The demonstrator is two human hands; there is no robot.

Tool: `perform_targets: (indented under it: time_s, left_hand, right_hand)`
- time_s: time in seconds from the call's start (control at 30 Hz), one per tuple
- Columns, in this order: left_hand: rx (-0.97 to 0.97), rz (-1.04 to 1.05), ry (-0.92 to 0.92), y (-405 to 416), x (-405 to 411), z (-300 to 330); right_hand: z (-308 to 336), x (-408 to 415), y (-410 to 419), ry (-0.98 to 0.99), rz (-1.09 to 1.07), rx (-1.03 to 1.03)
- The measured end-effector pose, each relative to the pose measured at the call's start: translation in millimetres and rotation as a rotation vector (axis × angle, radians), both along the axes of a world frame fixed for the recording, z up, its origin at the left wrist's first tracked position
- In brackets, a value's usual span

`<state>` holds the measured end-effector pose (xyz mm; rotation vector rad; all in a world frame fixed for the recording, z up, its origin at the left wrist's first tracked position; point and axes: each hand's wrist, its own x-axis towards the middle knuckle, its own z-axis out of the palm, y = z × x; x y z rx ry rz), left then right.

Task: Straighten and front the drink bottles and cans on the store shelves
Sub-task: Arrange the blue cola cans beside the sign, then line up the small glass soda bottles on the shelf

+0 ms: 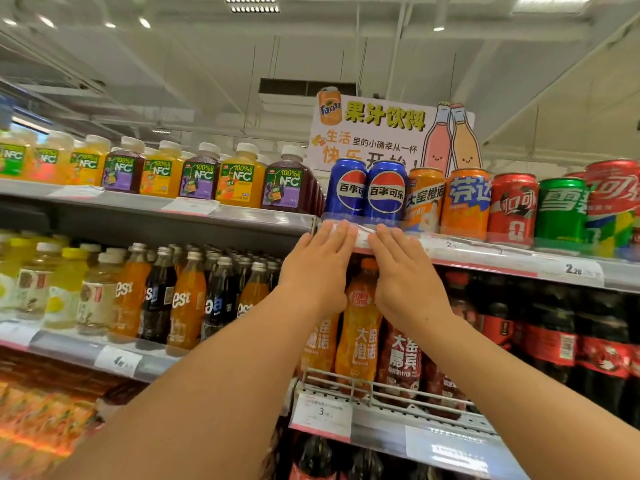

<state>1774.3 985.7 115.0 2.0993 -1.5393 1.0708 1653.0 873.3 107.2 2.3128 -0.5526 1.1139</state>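
Supermarket drinks aisle, grey metal shelves (242, 216) under white ceiling; left hand (317, 263) and right hand (403, 268) lie flat and open, gripping nothing, fingers on the clear plastic price rail (450, 242) at centre frame. Directly above, two glossy blue cylindrical cola cans (367, 190) stand upright, labels forward. Top row looks fronted; lower bottle rows probably remain.

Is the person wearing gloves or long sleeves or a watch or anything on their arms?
No. Both arms are bare as far down as the picture shows, with no sleeves in sight. The left hand and the right hand have no gloves, and no watch, bracelet or ring shows from this side. The fingers are bare too.
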Motion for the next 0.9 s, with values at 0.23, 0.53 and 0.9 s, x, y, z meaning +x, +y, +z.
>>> perform_targets:
  time_s: [0.23, 0.53, 0.9]
  left_hand:
    - [0.037, -0.135, -0.035, 40.6, 37.3, -70.4]
    - [0.243, 0.036, 0.132, 144.2, 203.9, -191.7]
    - [0.344, 0.012, 0.259, 157.5, 248.2, -227.0]
  right_hand:
    - [2.2, 0.7, 14.1, 0.022, -0.116, 0.091]
    - [-72.3, 56.2, 86.2, 0.0, -0.202, 0.162]
    - [-200.6, 144.7, 152.1, 0.297, -0.193, 0.464]
